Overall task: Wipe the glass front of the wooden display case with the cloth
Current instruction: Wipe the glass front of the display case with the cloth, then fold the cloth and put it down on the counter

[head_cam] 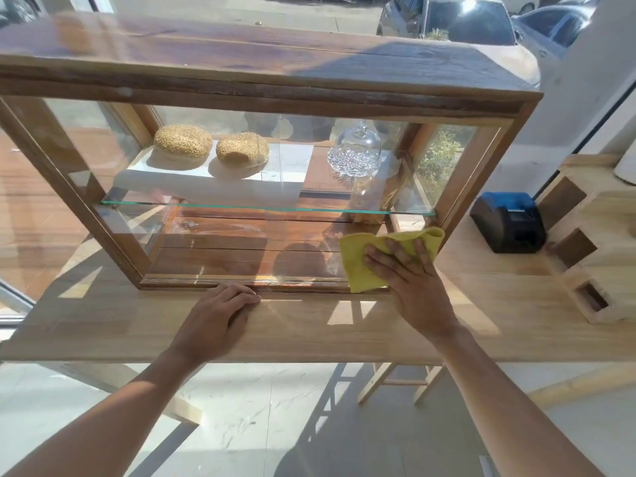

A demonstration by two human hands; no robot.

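A wooden display case point(268, 94) stands on a light wooden counter point(309, 328). Its glass front point(220, 235) faces me. A yellow cloth point(358, 266) is pressed flat against the lower right corner of the glass by my right hand point(409, 277), whose fingers are spread over it. My left hand point(220, 311) rests on the counter just below the case's bottom frame, fingers curled and holding nothing. Inside the case, two sesame breads point(182, 141) lie on a white board on the glass shelf point(241, 205).
A cut-glass dome point(354, 149) and a jar sit inside the case at the right. A black and blue receipt printer point(507, 222) stands on the counter to the right, beside stepped wooden blocks point(585, 249). Below the counter's front edge is tiled floor.
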